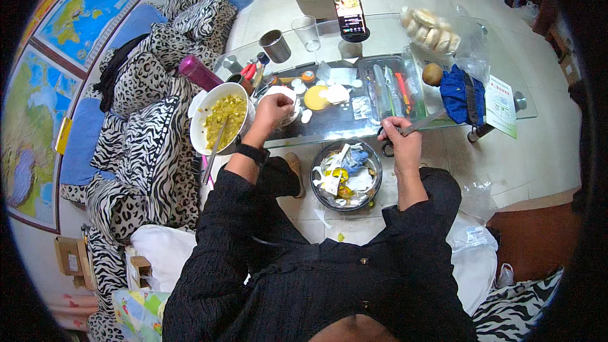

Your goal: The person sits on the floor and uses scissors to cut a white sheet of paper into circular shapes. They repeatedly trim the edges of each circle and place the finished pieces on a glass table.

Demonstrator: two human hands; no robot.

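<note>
My right hand [403, 140] grips a pair of scissors [418, 125], with the dark handle loops at its left and the blades pointing right towards a blue fabric pouch [460, 92]. Over a white round dish or lid [281, 92] at the glass table's near edge, my left hand [273, 114] has its fingers drawn together. Whether they pinch something is hidden. Left of that hand, a white bowl [195, 128] holds chopped yellow-green food [223, 118] with a metal spoon [217, 140] standing in it. Pale discs [337, 94] and a yellow disc [316, 98] lie farther right.
Below the glass table [294, 141] stands a waste bin [313, 185] full of wrappers. A lit phone [348, 7], drinking glass [306, 33], metal cup [275, 46] and purple bottle [199, 72] stand on top. Bagged pale buns [430, 31], a brown round fruit [432, 74] and a tool tray [370, 64] lie right.
</note>
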